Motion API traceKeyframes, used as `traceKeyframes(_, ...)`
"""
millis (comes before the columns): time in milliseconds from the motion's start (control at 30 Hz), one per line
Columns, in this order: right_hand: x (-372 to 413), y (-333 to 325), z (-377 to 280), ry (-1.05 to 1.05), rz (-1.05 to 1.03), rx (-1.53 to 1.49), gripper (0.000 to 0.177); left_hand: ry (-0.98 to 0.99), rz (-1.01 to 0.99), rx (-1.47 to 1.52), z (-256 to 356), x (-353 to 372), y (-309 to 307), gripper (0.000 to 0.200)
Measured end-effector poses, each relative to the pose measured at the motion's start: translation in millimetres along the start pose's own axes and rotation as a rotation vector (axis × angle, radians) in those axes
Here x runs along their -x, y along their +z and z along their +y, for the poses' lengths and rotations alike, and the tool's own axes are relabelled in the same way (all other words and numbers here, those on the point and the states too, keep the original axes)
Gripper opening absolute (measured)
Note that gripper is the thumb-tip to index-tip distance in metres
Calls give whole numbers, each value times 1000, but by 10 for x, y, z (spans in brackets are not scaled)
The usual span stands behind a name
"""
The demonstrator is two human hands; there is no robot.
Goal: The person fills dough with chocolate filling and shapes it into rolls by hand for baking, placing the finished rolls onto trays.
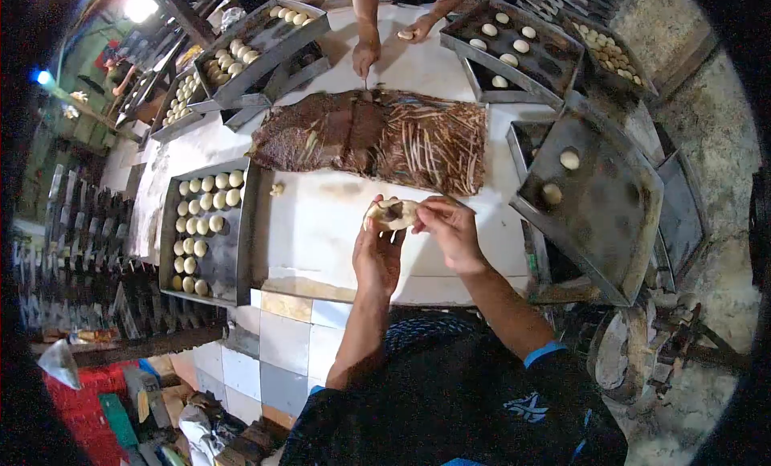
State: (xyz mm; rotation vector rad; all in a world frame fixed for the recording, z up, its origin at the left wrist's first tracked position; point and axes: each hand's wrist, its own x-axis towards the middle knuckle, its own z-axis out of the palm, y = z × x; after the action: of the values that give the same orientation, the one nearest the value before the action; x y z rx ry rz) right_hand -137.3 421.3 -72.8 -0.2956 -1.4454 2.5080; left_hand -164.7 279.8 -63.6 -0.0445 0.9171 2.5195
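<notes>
A flattened piece of pale dough (407, 214) with dark brown filling (393, 212) in its middle is held between my two hands, above the near part of the white table. My left hand (377, 245) cups it from below and the left, fingers curled round it. With thumb and fingers, my right hand (450, 229) pinches the dough's right edge. Beyond my hands a wide slab of dark brown filling (321, 136) lies on the table, its right half scored with many pale streaks.
At left stands a metal tray (245, 249) with rows of round dough balls (206, 201). More trays (594, 209) with a few balls are stacked at right. Across the table, another person's hand (366, 56) holds a thin tool at the slab; their other hand (419, 30) has dough.
</notes>
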Motion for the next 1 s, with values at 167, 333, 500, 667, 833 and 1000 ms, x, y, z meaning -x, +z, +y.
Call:
traceKeyframes(167,662,130,-627,-526,-115,812,32,410,-131,-911,-464,638,393,65)
traceKeyframes(333,995,136,-941,-827,-136,976,12,392,11,-600,-373,1204,784,68)
traceKeyframes(500,1346,322,-1176,-735,-475,803,22,425,7,-597,-128,1485,685,70)
traceKeyframes(667,1421,627,-1012,-688,-455,898,25,697,34,-1157,79,1636,484,87)
traceKeyframes(833,1426,1157,-878,-833,-493,862,18,442,-92,-180,502,1897,133,87)
traceKeyframes(1000,1393,1618,-669,-43,-582,679,28,858,-67,-640,885,1995,-505,50)
